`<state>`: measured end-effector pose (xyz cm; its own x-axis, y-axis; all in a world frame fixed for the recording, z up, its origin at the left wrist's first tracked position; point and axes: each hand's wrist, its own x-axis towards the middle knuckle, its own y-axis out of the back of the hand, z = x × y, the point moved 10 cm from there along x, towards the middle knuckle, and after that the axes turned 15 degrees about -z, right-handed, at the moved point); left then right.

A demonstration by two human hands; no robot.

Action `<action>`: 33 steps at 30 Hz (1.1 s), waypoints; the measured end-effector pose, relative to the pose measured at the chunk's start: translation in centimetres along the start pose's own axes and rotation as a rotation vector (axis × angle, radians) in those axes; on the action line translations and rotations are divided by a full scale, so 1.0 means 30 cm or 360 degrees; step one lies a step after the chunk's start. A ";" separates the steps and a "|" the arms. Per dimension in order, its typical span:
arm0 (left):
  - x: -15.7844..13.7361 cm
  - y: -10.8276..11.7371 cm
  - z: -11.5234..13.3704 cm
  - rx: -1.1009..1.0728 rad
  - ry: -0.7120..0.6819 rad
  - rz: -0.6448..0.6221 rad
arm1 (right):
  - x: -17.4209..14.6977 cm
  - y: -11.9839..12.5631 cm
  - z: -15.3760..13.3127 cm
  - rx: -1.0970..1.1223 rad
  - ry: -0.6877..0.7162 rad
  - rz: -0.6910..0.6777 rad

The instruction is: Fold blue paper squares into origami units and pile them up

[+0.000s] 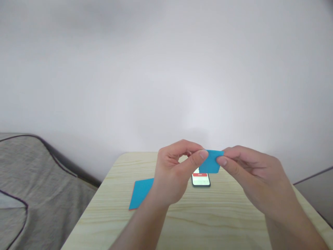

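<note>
From where I stand, the left hand point(174, 170) has its fingers pinched on the 10 o'clock corner of a small blue piece point(210, 166), the right hand point(260, 173) pinching its 2 o'clock edge, up above the desk point(208, 215). It looks like paper already folded, though I can't tell how many creases are done or left; toward 8 o'clock, a red-edged blue sheet point(142, 192) lies flat, seemingly unfolded.
</note>
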<state>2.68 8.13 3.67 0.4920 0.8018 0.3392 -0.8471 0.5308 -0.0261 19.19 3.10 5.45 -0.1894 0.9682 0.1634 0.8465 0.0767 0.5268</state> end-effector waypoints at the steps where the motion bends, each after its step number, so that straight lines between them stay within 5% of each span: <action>1: 0.001 0.000 -0.003 -0.0013 0.0009 0.0009 | -0.001 -0.002 0.001 0.0022 -0.0004 -0.0012; 26: 0.028 0.031 -0.068 -0.0142 -0.0051 0.0116 | 0.032 -0.083 0.076 -0.0256 -0.0083 -0.0417; 33: 0.021 0.036 -0.068 0.0008 -0.0086 0.0151 | 0.025 -0.063 0.065 -0.0349 -0.0050 -0.0331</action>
<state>2.49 9.77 1.92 0.3982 0.8323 0.3855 -0.8904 0.4518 -0.0558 18.41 4.14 2.94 -0.3292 0.9442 0.0093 0.6627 0.2241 0.7146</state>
